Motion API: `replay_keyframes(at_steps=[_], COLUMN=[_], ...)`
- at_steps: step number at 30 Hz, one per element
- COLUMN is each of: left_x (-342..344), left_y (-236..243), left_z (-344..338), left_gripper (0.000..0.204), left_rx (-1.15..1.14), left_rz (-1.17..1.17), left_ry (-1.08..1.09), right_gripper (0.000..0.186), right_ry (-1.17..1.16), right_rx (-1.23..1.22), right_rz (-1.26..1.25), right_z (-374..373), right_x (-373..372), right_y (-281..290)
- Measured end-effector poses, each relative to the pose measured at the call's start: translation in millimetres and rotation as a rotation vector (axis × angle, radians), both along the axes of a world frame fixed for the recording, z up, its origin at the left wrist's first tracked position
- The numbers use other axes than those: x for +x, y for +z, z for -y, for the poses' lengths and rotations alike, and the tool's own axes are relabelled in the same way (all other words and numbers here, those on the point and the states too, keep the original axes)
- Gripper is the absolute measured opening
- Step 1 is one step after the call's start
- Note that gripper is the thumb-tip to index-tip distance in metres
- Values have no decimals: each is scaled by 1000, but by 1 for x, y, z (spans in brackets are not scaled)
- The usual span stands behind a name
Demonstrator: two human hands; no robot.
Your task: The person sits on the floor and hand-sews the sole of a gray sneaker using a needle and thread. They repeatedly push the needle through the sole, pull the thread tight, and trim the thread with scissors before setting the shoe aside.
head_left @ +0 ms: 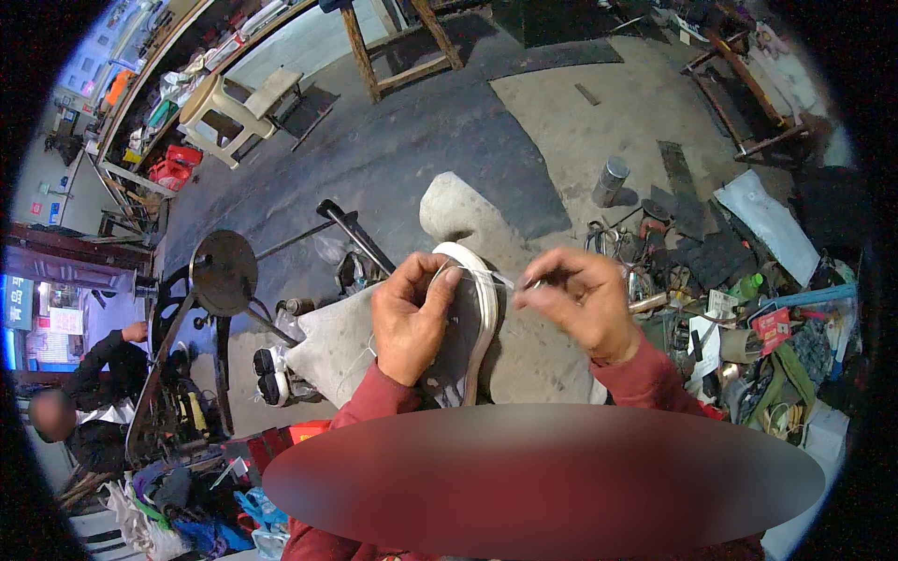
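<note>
My left hand (409,321) is closed on a shoe (484,318) with a long white sole edge, its thumb and fingers near the upper end and a thin pale thread. Right of it, my right hand (585,304) has its fingers pinched round a small thin tool (529,285), too small to identify, beside the white edge; thread runs between the hands. Under both hands lies a stained grey cloth (337,341) over my lap, partly hiding what is below. Loose thread hangs below my left hand.
A black metal machine (223,264) stands at left, with a person in dark clothes (103,393) beyond. Piled tools and scraps (767,355) lie at right near a metal canister (612,182). A plastic stool (215,117) and wooden frame (416,65) stand farther back.
</note>
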State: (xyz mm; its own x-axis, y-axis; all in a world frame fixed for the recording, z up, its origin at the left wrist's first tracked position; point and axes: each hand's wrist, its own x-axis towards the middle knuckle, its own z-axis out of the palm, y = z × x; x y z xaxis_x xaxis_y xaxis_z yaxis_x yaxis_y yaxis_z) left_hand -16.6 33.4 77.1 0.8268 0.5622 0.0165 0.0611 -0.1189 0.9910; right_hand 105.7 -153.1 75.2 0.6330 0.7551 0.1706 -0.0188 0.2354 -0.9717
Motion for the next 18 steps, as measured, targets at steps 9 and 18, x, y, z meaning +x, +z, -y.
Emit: replay_keyframes(at_steps=[9,18], left_x=[0,-7], left_y=[-4,9], left_z=[5,6], left_gripper=[10,13], left_rx=[134,61], left_rz=[7,15], left_ry=[3,-47], right_gripper=[10,27], right_ry=[-589,-297], right_rx=[170,-141], right_rz=[-654,317], right_z=[40,-22], right_x=[55,5], right_y=[-63,-41])
